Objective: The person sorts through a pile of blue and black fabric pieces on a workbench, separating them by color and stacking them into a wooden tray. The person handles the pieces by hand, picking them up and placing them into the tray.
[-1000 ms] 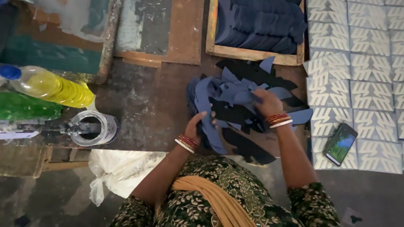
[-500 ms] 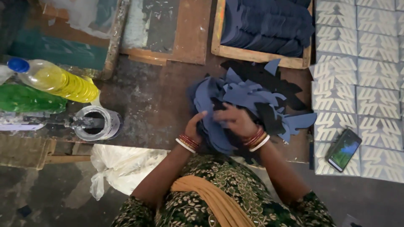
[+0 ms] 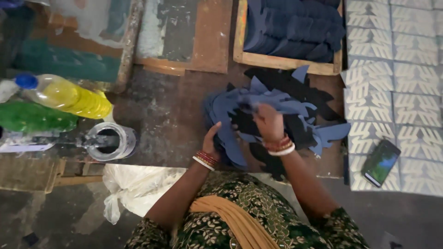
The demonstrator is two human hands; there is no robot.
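Observation:
A loose pile of dark blue cut-out fabric pieces (image 3: 277, 110) lies on the worn work surface in front of me. My left hand (image 3: 213, 138) grips the pile's left edge, fingers curled around the blue pieces. My right hand (image 3: 267, 121) rests on top of the pile and pinches one blue piece near its middle. Both wrists wear red and white bangles. Black cut-out shapes (image 3: 286, 83) lie under and behind the blue ones.
A wooden tray (image 3: 286, 64) of stacked dark blue pieces stands at the back. A yellow bottle (image 3: 69, 94), a green bottle (image 3: 37, 117) and a metal tin (image 3: 110, 140) lie left. A phone (image 3: 380, 162) rests on patterned printed sheets (image 3: 397, 60) at right. A white bag (image 3: 138, 184) sits below.
My right hand has moved from the pile's right side leftward onto its middle, taking hold of a blue piece. My left hand has stayed at the left edge.

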